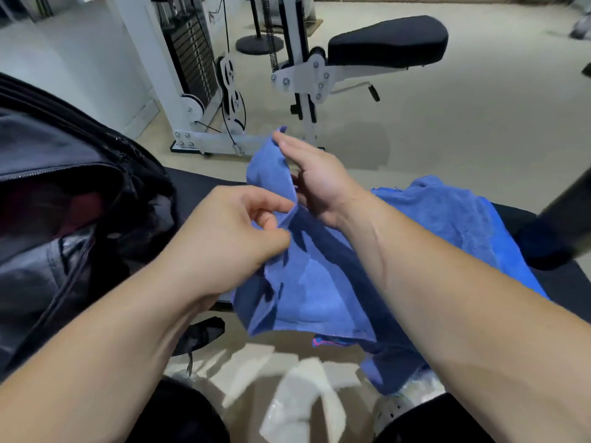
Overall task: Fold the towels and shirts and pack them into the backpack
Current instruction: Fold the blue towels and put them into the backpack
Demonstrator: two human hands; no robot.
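I hold a blue towel (307, 282) up above a black bench (198, 183). My left hand (230, 238) pinches a fold of its edge between thumb and fingers. My right hand (313, 177) holds the towel's upper part, fingers stretched up along the cloth and thumb behind it; how it grips is partly hidden. The towel hangs down toward my knees. A second, brighter blue towel (454, 219) lies crumpled on the bench at the right. A black backpack (73, 193) stands open at the left, with dark red cloth inside.
A white weight machine (198, 91) and a padded black seat (387, 39) stand on the beige floor beyond the bench. A black padded bar (563, 212) crosses the right edge. A loose backpack strap (198, 334) hangs below the bench.
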